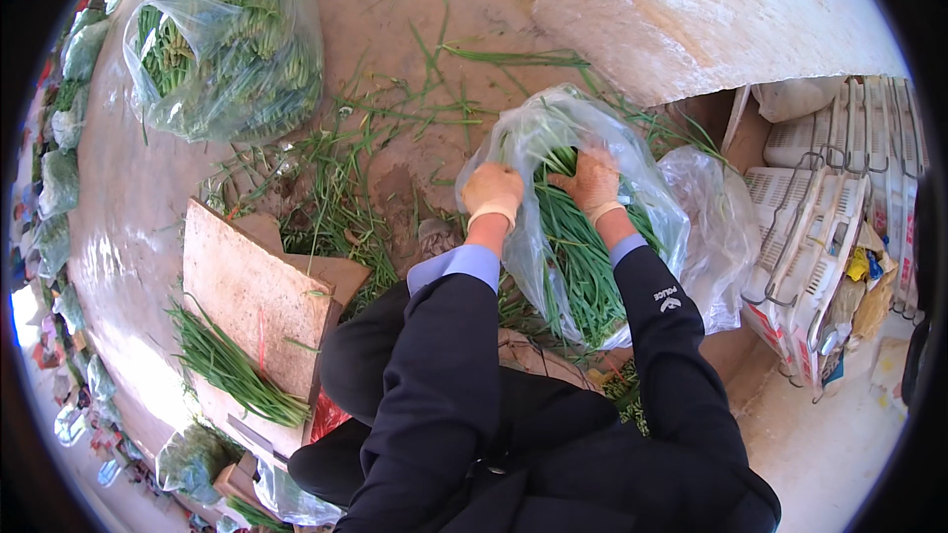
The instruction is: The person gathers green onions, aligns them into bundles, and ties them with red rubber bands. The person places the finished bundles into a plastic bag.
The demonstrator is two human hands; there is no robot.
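A clear plastic bag in front of me holds a thick load of long green leafy stalks, which look like garlic chives. My left hand, in a pale glove, is closed in a fist on the bag's left rim. Inside the bag's mouth, my right hand rests on the chives, gloved likewise. Its thumb points left, away from the fingers. The fingertips are blurred and partly hidden, so whether they grip any stalks is unclear.
A second clear bag full of chives stands at upper left. Chives lie on a board at left. Loose trimmings litter the floor. White plastic crates and a crumpled plastic bag are at right.
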